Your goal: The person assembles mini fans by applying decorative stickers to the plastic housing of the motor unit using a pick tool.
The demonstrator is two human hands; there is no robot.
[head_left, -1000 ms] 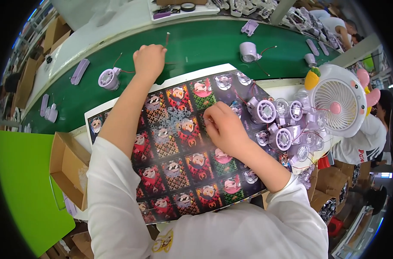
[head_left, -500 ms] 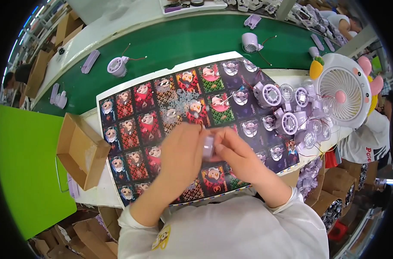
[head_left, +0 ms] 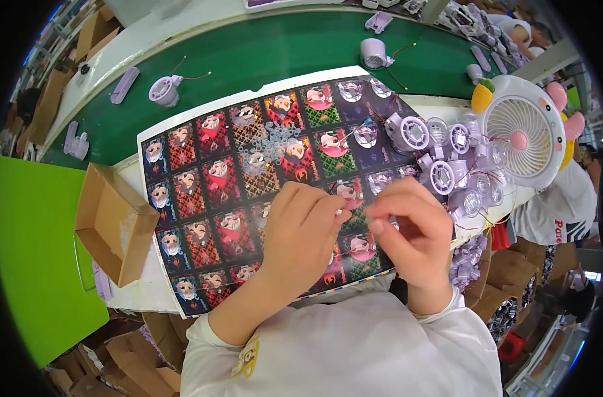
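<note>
My left hand (head_left: 300, 231) is closed over the printed sheet (head_left: 182, 225). A small white tip, which looks like a wire connector (head_left: 341, 212), sticks out at its fingertips. Whatever else lies in that palm is hidden. My right hand (head_left: 417, 228) is just to the right, thumb and forefinger pinched together. Something tiny and pale seems to be between them, too small to name. A gap separates the two hands. Beyond them a loose pile of small translucent rings (head_left: 269, 142) lies on the sheet.
Lilac fan housings (head_left: 441, 177) with clear round covers crowd the right side, beside a white fan (head_left: 518, 135). An open cardboard box (head_left: 89, 228) stands at left. Across the back runs a green belt (head_left: 248, 63) bearing lilac parts and a wired lilac housing (head_left: 164, 91).
My hands have come apart, the right one moving right and lifting. The lilac piece that showed between them is out of sight. The white tip now shows at my left fingers.
</note>
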